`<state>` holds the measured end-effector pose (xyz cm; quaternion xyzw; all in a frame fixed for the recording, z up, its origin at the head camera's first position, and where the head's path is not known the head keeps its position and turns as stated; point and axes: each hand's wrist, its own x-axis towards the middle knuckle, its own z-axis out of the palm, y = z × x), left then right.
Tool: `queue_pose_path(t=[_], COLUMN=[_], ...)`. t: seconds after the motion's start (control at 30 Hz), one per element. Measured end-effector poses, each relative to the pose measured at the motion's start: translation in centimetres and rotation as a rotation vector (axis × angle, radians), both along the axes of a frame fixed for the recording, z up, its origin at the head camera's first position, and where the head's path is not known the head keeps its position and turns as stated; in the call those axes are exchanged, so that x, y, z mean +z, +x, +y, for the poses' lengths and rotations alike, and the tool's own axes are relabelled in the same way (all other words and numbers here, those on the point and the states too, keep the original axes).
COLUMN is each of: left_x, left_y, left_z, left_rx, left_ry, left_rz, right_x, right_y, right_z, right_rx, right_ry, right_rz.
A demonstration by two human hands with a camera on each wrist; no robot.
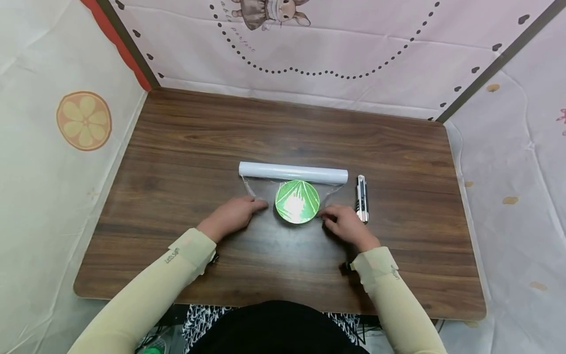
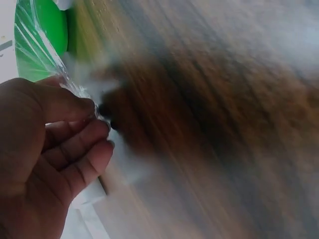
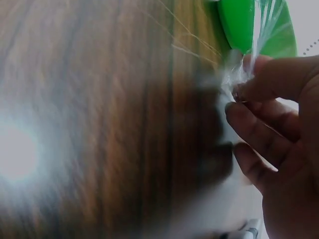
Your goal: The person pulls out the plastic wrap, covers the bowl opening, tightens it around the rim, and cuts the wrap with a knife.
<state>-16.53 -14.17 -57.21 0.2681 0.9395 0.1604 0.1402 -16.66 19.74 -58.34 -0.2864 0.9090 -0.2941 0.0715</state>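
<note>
A round green bowl (image 1: 297,201) stands near the middle of the table, with clear plastic wrap (image 2: 46,42) stretched over its top. Behind it lies the white roll of plastic wrap (image 1: 293,172), whose film runs forward over the bowl. To the bowl's left, my left hand (image 1: 235,214) pinches the film between thumb and fingers. On the other side my right hand (image 1: 347,225) pinches another part of the film, bunched at the fingertips (image 3: 239,92). Both wrist views show the film creased and pulled tight against the green bowl (image 3: 256,27).
A black and silver box cutter (image 1: 362,199) lies just right of the roll, close beyond my right hand. The brown wooden table (image 1: 199,128) has patterned cloth walls (image 1: 309,54) at the back and both sides.
</note>
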Motion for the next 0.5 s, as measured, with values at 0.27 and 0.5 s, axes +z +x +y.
queue_pose_path(t=[0.27,0.5], left_x=[-0.1,-1.1], left_y=[-0.1,-0.5], left_z=[1.4,2.8], left_rx=[-0.049,0.025], left_ry=[-0.026,0.059], left_rz=[0.059,0.08], right_x=[-0.4,-0.9], right_y=[0.0,0.0], right_z=[-1.0,-2.0], right_rx=[-0.038,-0.076], right_ry=[0.018,0.019], right_rz=[0.025,0.026])
